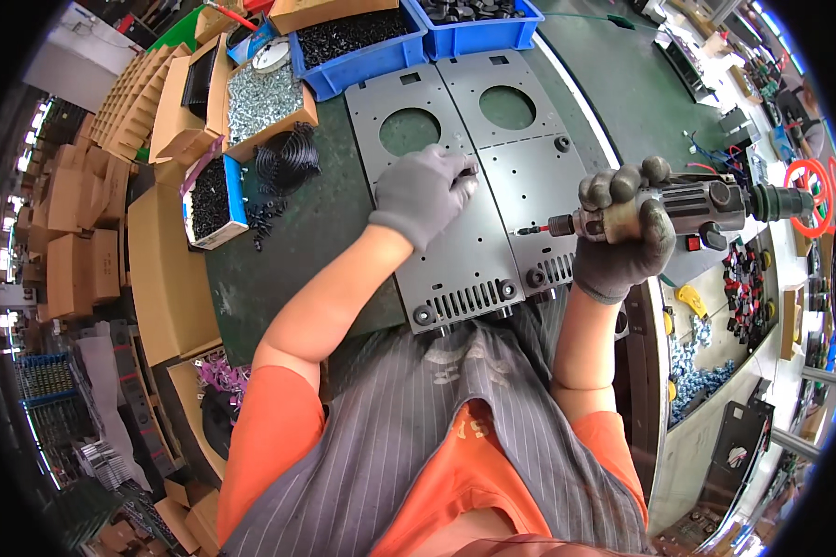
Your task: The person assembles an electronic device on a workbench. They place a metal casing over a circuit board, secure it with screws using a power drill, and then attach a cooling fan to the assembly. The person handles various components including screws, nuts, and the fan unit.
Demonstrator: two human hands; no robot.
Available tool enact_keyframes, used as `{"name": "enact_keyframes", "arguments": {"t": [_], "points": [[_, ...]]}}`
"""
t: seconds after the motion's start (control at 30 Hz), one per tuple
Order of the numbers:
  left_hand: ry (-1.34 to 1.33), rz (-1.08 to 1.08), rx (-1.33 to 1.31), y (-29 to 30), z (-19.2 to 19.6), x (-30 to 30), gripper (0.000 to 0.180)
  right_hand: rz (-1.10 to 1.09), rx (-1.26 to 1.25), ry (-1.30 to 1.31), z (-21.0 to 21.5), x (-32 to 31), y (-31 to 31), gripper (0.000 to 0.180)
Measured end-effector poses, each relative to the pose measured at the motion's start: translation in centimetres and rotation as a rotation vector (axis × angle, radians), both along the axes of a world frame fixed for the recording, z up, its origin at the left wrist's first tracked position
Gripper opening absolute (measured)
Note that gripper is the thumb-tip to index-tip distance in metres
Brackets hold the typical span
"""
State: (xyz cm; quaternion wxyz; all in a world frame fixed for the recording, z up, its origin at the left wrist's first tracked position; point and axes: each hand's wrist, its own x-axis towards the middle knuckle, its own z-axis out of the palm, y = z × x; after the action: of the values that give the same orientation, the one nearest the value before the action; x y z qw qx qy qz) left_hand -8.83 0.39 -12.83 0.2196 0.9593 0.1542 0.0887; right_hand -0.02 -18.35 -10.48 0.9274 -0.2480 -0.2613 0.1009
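Two grey sheet-metal panels lie side by side before me, the left panel (437, 223) and the right panel (534, 186). Each has a large round cutout at its far end and slots near me. Over the left panel, my left hand (418, 197), in a grey glove, is closed with fingertips pinched at a small dark piece too hidden to name. My right hand (633, 246), also gloved, grips an electric screwdriver (701, 202), its bit pointing left above the right panel. Black round feet sit at the near corners, including one foot (424, 316); another foot (562, 144) is at the right panel's far edge.
Blue bins (358, 56) of small black parts stand beyond the panels. To the left are a carton of silver screws (262, 97), a box of black screws (212, 200) and a black coiled stack (288, 160). An orange coiled hose (813, 195) hangs at the right.
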Motion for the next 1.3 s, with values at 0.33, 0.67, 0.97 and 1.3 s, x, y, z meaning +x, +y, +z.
{"name": "enact_keyframes", "arguments": {"t": [0.33,0.67,0.97,1.3], "points": [[0.322,-0.045,-0.087,1.7,1.3,4.3,0.028,-0.022,-0.121,0.052,-0.7,1.7,0.4,0.046],[0.227,-0.108,0.041,0.8,-0.4,6.0,0.030,-0.186,-0.441,-0.078,-0.7,6.4,7.6,0.037],[0.202,-0.072,0.025,0.8,-1.2,5.8,0.024,-0.050,-0.588,-0.154,-1.6,6.4,11.2,0.034],[-0.170,0.186,-0.889,2.5,-1.8,3.2,0.034,0.003,-0.672,-0.188,-1.8,7.1,11.0,0.029]]}}
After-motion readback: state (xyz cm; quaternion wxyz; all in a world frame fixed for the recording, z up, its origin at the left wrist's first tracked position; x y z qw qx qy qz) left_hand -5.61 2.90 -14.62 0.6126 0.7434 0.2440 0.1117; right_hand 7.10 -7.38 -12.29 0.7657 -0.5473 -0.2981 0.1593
